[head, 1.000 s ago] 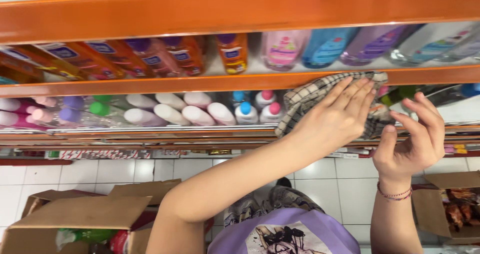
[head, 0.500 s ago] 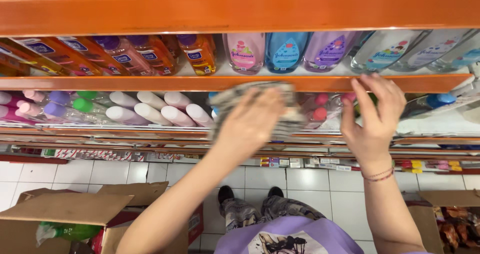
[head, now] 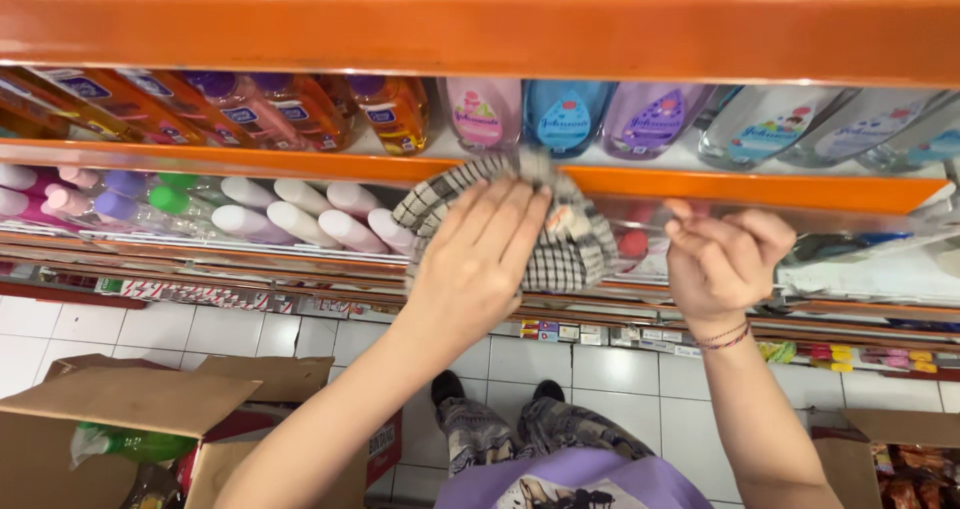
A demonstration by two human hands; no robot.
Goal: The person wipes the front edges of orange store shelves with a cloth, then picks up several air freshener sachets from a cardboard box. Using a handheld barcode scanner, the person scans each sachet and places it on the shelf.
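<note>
Against the orange shelf edge (head: 700, 184) in front of me, my left hand (head: 480, 259) presses a checked cloth (head: 560, 234) flat, fingers spread wide over the fabric so that it bunches between my palm and the lip of the shelf. My right hand (head: 725, 259) hangs just beside it, fingers curled loosely inward and holding nothing that I can make out. Right above the cloth stand a pink bottle (head: 478, 114), a blue bottle (head: 565, 119) and a lilac bottle (head: 650, 119), all close to the front of the upper shelf. Below and to my left lie rows of bottles with white, pink, green and purple caps (head: 300, 214) pointing outward. I judge the danger to be the cloth's upper fold: it touches or nearly touches the base of the blue bottle, and a hard push upward could snag it and tip it off the edge. A loose corner of fabric could equally catch the caps underneath. Open cardboard boxes (head: 140, 409) sit on the tiled floor (head: 600, 364) by my feet, where anything knocked loose would land.
</note>
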